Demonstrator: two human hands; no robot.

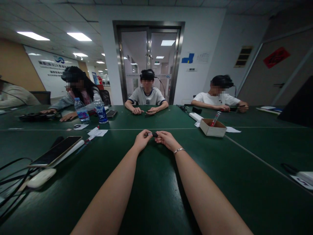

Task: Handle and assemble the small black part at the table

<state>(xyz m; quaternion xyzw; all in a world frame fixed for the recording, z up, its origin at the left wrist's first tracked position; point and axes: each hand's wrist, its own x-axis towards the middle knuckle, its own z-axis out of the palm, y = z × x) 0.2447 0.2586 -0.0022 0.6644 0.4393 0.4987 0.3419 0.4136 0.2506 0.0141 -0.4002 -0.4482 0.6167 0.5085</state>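
Observation:
Both my arms stretch out over the dark green table (156,182). My left hand (142,139) and my right hand (165,138) meet at the table's middle, fingers pinched together on a small dark object (155,134) held between them. It is too small to name. A thin bracelet (179,150) sits on my right wrist.
A phone (55,151) on a white pad and a white mouse-like object (41,178) with black cables lie at the left. Two water bottles (100,111) stand at the far left, an open cardboard box (212,127) at the right. Three people sit across the table, a fourth at the far left edge.

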